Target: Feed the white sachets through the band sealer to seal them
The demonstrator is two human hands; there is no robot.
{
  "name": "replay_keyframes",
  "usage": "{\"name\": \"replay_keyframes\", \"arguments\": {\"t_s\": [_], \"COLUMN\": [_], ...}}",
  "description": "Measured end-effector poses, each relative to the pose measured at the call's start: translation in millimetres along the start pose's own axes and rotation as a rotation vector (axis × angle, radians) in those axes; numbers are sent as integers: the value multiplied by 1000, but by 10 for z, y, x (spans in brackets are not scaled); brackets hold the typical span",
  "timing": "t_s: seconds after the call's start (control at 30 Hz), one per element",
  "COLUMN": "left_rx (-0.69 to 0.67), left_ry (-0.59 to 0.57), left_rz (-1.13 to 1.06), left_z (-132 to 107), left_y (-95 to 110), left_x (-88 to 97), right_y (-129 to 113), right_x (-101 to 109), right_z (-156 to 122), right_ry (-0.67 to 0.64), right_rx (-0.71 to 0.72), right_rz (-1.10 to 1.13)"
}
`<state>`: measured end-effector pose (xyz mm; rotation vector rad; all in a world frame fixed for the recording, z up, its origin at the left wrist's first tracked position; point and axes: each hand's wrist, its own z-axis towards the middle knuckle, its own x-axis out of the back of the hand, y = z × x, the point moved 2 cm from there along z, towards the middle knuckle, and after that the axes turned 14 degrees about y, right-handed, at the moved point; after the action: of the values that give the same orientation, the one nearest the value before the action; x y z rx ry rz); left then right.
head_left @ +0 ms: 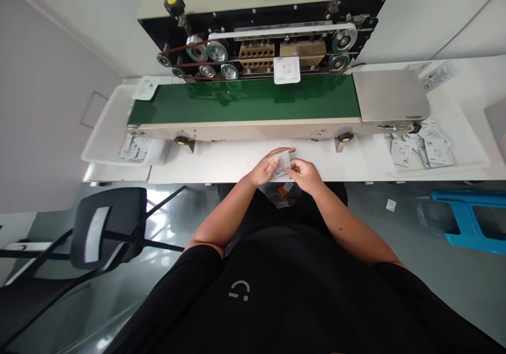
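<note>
the small white sachet (282, 163) sits just above the tabletop's (221, 161) near edge, pinched between the left hand (264, 171) at its left side and the right hand (306, 175) at its lower right corner, both equally close, the green belt (245, 101) straight ahead.

A band sealer (261, 32) is mounted at the rear of the white bench (221, 164). A green conveyor belt (237, 101) is fitted along its front, with a steel plate (389, 96) at the right end. One printed sachet (286, 70) is positioned at the sealing block. Loose sachets are contained in a left tray (105, 130) and a right tray (464, 132). A black chair (106, 232) and a blue stool (470, 222) are located on the floor.
</note>
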<state>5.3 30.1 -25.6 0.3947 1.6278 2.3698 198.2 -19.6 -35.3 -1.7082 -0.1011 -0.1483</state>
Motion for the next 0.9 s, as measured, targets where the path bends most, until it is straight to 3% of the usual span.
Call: {"name": "replay_keyframes", "arguments": {"t_s": [0.23,0.43,0.63,0.73,0.9], "left_rx": [188,212,234,227,224], "left_ry": [149,205,187,202,183], "left_rz": [125,223,117,51,27], "left_z": [13,-28,-31,-26,-29], "left_y": [-26,-55,-71,-52,-61], "left_x": [-46,-35,-32,-21,-12], "right_y": [-44,-60,-90,-311,-1122], "right_x": [101,67,99,333,1077], "right_z": [26,23,-44,-19,269], "right_ry": [179,201,276,380,578], "right_rx": [-76,-51,-33,13,114], "right_rz": [327,335,369,384,312]}}
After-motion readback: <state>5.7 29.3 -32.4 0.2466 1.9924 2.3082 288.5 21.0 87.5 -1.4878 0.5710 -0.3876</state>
